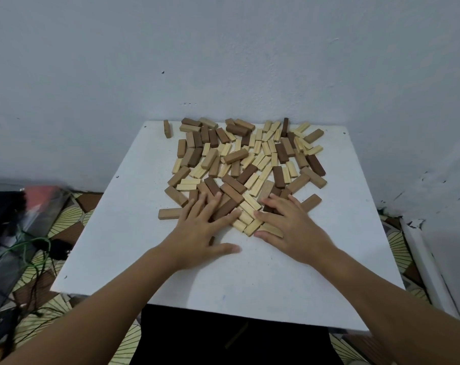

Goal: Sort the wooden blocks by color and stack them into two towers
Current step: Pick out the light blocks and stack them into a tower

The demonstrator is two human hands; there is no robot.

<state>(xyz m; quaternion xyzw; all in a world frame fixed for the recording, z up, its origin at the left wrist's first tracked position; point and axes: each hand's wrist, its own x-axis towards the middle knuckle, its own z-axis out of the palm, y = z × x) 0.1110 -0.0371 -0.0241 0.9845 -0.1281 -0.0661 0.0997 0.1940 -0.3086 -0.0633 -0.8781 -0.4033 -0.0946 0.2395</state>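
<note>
A loose heap of wooden blocks (246, 159), brown ones and pale ones mixed, covers the far half of the white table (134, 233). My left hand (205, 230) lies flat with spread fingers on brown blocks (227, 208) at the heap's near edge. My right hand (289, 225) lies flat beside it, fingers over pale blocks (250, 225) and a few brown ones. Neither hand holds a block. One brown block (168, 214) lies alone left of my left hand, and another (311, 202) right of my right hand.
A single brown block (167, 129) stands apart at the table's far left corner. The grey wall (223, 61) runs right behind the heap. On the patterned floor to the left lie a green cable (36, 246) and dark bags (10, 222).
</note>
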